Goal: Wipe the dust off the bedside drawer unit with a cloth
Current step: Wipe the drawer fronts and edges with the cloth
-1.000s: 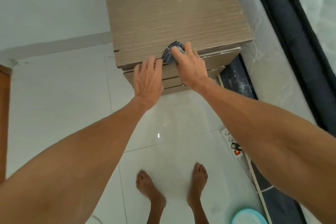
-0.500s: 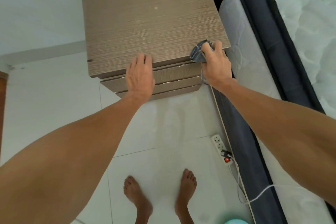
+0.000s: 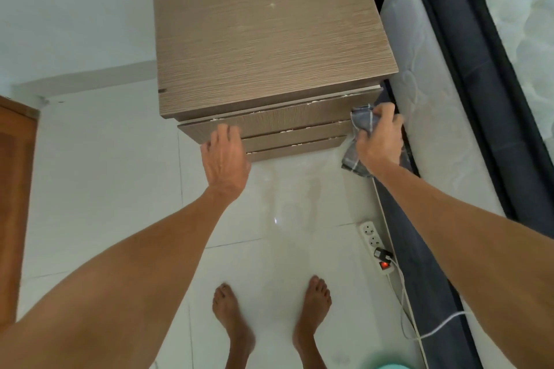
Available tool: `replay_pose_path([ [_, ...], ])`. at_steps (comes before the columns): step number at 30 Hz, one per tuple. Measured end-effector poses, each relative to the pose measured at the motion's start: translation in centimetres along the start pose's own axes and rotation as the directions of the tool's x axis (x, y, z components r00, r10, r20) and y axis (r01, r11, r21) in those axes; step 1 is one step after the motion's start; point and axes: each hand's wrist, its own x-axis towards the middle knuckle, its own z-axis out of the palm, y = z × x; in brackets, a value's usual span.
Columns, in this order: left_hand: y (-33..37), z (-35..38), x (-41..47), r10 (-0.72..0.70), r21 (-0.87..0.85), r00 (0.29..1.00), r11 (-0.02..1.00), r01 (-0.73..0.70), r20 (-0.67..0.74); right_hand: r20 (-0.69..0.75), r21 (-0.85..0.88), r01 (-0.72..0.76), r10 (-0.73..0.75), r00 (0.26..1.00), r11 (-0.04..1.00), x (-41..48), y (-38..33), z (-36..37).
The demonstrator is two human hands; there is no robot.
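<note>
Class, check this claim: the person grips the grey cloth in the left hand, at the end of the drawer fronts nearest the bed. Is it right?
No. The head view shows the cloth gripped in the right hand, not the left, at the end of the drawer fronts nearest the bed.

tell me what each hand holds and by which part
The right hand grips the grey cloth by its bunched middle, one end hanging below. The left hand holds nothing; its straight fingers touch the top drawer front.
</note>
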Motion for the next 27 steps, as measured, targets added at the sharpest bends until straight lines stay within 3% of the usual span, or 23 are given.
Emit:
replay_pose_path([
  [7, -6.5, -0.2, 2.4, -0.184, 0.0, 0.978, 0.983, 0.185, 0.097, 0.083, 0.034, 0.186, -0.188, 0.979, 0.982, -4.0, -4.5, 5.0],
  [19, -9.7, -1.3, 2.3, -0.061, -0.077, 0.986, 0.994, 0.074, 0.152, 0.143, 0.057, 0.451, -0.454, 0.879, 0.891, -10.2, -12.9, 10.9],
  [27, -10.5, -1.3, 1.7, -0.059, -0.162, 0.985, 0.983, 0.085, 0.162, 0.254, -0.026, 0.49, -0.468, 0.846, 0.871, -11.1, -17.6, 16.3],
])
